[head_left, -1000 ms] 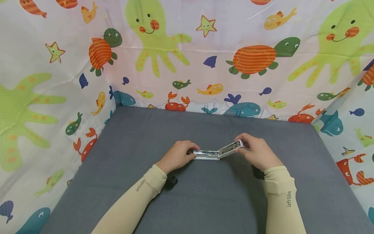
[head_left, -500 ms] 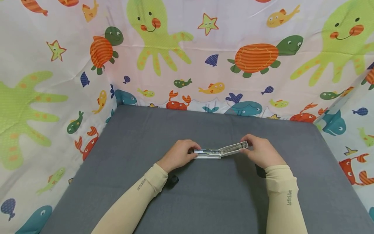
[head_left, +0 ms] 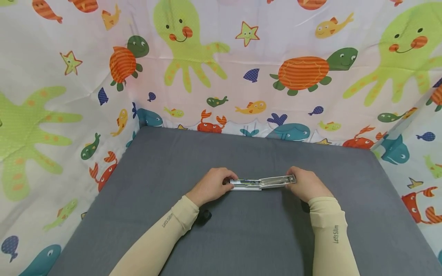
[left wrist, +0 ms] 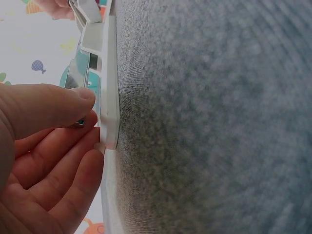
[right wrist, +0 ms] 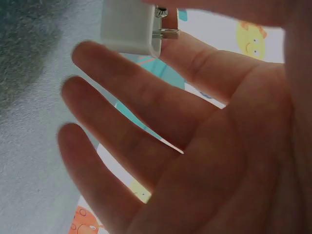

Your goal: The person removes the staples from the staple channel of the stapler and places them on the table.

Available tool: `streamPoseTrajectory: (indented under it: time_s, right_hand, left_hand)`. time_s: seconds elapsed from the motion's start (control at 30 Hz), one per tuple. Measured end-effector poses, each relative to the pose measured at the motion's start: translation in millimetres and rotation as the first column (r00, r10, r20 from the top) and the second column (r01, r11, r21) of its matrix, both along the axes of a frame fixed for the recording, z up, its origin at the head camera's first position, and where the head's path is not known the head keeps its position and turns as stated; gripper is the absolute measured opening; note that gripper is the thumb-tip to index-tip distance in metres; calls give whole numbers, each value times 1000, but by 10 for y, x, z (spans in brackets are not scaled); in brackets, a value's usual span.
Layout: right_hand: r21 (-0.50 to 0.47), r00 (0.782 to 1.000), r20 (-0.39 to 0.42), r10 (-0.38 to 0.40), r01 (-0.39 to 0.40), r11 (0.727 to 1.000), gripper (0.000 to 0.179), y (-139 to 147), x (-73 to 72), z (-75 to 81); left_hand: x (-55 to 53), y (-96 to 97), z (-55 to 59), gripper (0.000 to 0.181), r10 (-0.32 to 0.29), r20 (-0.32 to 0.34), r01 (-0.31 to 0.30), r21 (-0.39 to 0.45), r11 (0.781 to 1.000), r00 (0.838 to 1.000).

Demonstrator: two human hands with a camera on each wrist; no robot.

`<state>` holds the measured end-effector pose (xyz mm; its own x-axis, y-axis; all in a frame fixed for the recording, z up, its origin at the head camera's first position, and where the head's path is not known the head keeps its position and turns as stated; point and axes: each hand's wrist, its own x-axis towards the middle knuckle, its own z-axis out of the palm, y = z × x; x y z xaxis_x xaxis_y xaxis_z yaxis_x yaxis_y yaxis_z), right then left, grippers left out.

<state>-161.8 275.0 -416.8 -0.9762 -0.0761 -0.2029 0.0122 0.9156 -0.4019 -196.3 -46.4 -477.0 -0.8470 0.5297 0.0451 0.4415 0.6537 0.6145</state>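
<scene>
A white stapler (head_left: 246, 188) lies folded wide open, its base flat on the grey surface and its upper arm (head_left: 274, 182) tilted slightly up to the right. My left hand (head_left: 212, 185) pinches the left end; in the left wrist view, the thumb and forefinger hold the metal staple channel (left wrist: 75, 73) just above the white base (left wrist: 110, 97). At the other end my right hand (head_left: 309, 185) grips the tip of the upper arm between thumb and forefinger. In the right wrist view that white tip (right wrist: 127, 29) shows metal parts inside, and the other fingers extend beside it.
The grey cloth-covered surface (head_left: 241, 237) meets a sea-animal curtain (head_left: 241, 76) at the back and both sides. A small black object (head_left: 204, 217) shows beside the left wrist, and another dark piece (head_left: 305, 207) by the right wrist.
My right hand has swung the stapler's upper arm down and to the right, so it opens wider, nearly in line with the base. The left hand keeps its grip in place.
</scene>
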Motion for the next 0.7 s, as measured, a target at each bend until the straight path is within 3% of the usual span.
streamPoseTrajectory:
  time_s: [0.1,0.2,0.37,0.53,0.7]
  right_hand:
    - [-17,1000,-28,5,-6,1000,49,-55,-14,2]
    - [-35,990,-135,27,-32,999,55,-207,-33,-2]
    - [-51,940,-333,80,-102,993,46,-656,-47,-65]
    - [-66,915,-378,140,-178,982,32,-1010,-32,-187]
    - [-60,904,-409,123,-161,985,19,-1195,-29,-334]
  left_hand:
    - [2,1,-7,22,2,-5,-2,-6,1000,1000]
    - [5,-5,1,22,5,-3,-5,-6,1000,1000]
    - [2,-9,10,21,5,-11,-5,-3,1000,1000]
    - [-2,-6,13,23,-19,-35,18,-6,1000,999]
    - [-10,-15,4,25,-31,-47,31,-14,999,998]
